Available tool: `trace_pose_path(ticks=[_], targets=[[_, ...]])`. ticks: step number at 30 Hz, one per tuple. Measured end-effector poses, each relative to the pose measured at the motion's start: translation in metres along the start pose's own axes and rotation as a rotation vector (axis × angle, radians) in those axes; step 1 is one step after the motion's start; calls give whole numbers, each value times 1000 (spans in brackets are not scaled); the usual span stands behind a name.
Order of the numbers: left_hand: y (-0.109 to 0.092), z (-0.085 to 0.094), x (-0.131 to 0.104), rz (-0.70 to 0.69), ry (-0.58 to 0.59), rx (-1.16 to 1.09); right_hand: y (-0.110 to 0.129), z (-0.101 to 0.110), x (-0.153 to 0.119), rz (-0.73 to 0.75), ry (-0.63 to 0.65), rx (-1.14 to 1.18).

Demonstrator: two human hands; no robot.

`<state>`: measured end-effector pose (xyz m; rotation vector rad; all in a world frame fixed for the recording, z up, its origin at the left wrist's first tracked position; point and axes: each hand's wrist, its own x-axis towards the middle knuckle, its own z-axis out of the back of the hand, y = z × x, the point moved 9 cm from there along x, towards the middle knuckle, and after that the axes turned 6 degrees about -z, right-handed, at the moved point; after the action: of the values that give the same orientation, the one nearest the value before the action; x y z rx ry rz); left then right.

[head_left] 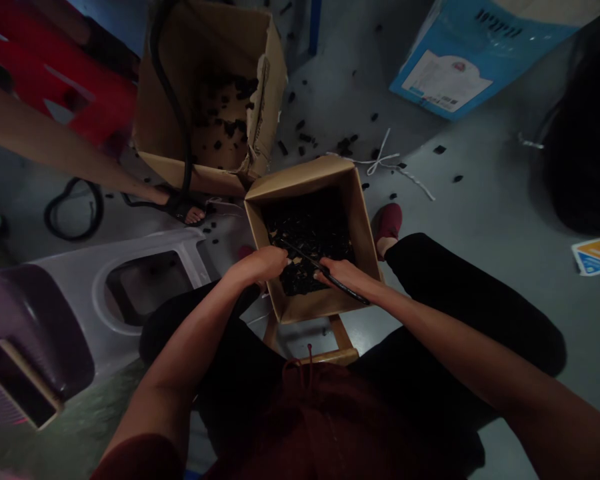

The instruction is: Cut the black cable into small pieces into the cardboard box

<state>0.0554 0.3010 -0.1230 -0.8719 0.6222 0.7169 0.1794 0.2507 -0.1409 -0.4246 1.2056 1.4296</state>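
both forearms come in low and converge over the small cardboard box (369, 233). right hand (343, 270): back up, fingers curled, clamped on a long thin dark piece (350, 291) that slants across the box, one end back by the wrist, the other toward the left hand (274, 262). left hand has wrist bent inward, fingers bunched at the box's left side; can't tell whether they pinch anything. black scraps (305, 220) in the box, under and beyond the grip. bigger open carton (210, 33) beyond, to the left. another person's sandaled foot (193, 213) left of the grip, coiled black tube (97, 210) past it.
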Motion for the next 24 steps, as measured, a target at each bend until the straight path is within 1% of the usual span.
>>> trace_pose_path(ticks=[4, 10, 12, 14, 17, 19, 21, 24], targets=[[-2, -4, 2, -29, 67, 67, 4, -2, -3, 15, 16, -9], [-8, 2, 6, -124, 31, 14, 1, -8, 1, -3, -8, -3], [-7, 9, 5, -115, -13, -127, -2, -4, 3, -13, -35, 50], [-5, 19, 1, -84, -75, -307, -4, 8, 4, -7, -90, 154], [-5, 35, -9, -35, -167, -679, -5, 38, 1, 20, -205, 434], [-13, 42, -15, -46, -202, -971, -4, 61, -3, 69, -277, 660], [-24, 46, -19, -73, -195, -1192, 1, 81, -9, 155, -324, 850], [-37, 46, -20, -76, -149, -1373, 9, 97, -14, 248, -337, 1005]])
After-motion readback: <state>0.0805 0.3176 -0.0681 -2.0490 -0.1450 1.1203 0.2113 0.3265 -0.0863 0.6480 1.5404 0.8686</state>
